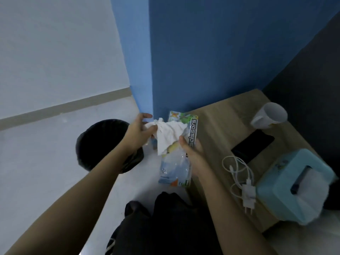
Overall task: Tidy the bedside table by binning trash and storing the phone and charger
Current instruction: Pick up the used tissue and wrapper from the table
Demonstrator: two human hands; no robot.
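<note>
Now left hand (pixel 139 133): pinching crumpled white tissue (pixel 168 135).
Right hand (pixel 193 153): gripping printed scissors blister pack (pixel 181 162).
Risk: tissue could miss the black round bin (pixel 95 144).

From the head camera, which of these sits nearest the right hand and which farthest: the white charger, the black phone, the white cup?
Measured from the right hand:
1. The white charger, with its coiled cable, lies on the table just right of the hand.
2. The black phone lies flat further right, toward the middle of the table.
3. The white cup is farthest, at the table's back by the dark wall.
</note>
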